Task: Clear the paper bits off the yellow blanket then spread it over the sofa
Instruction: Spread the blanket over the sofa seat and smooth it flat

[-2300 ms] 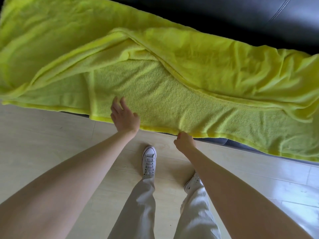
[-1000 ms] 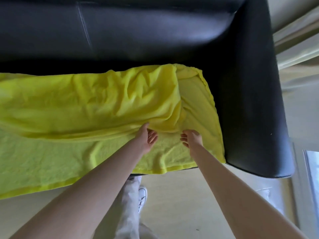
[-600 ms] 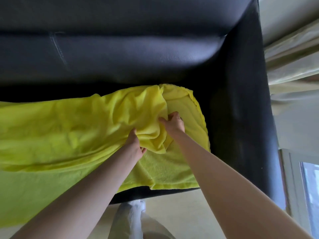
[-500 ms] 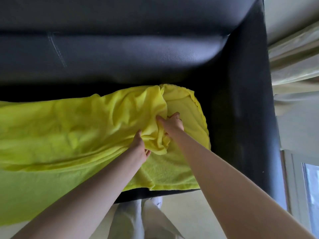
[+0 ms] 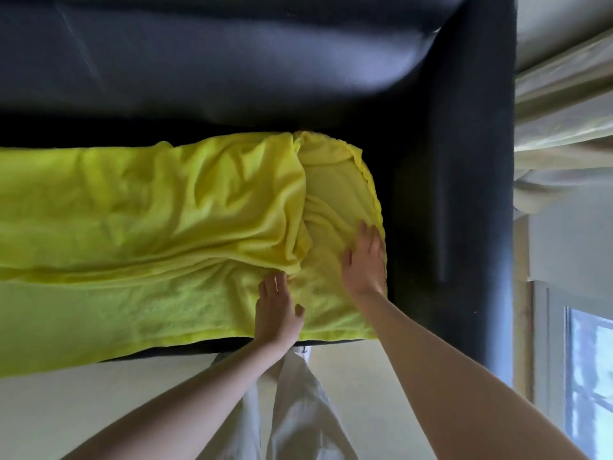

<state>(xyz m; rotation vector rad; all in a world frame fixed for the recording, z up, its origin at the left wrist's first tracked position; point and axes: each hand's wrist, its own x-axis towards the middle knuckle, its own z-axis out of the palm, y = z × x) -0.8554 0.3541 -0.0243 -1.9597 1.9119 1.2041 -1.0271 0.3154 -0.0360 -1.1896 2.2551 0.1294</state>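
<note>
A dark sofa (image 5: pixel 232 61) fills the top of the view, its armrest at 3 o'clock beside a curtain (image 5: pixel 564 127). The blanket (image 5: pixel 149 210) lies along the seat, rumpled, a folded-over layer ending in a corner near centre. Both hands rest flat and unclenched on it: left hand (image 5: pixel 277 313) at 6 o'clock of that corner, right hand (image 5: pixel 365 260) toward 4 o'clock. It looks soft, light and limp (no paper bits visible); pinching the folded layer's corner should unfold it.

Pale floor (image 5: pixel 83 403), curtain (image 5: pixel 560 127), window (image 5: pixel 587 376)
</note>
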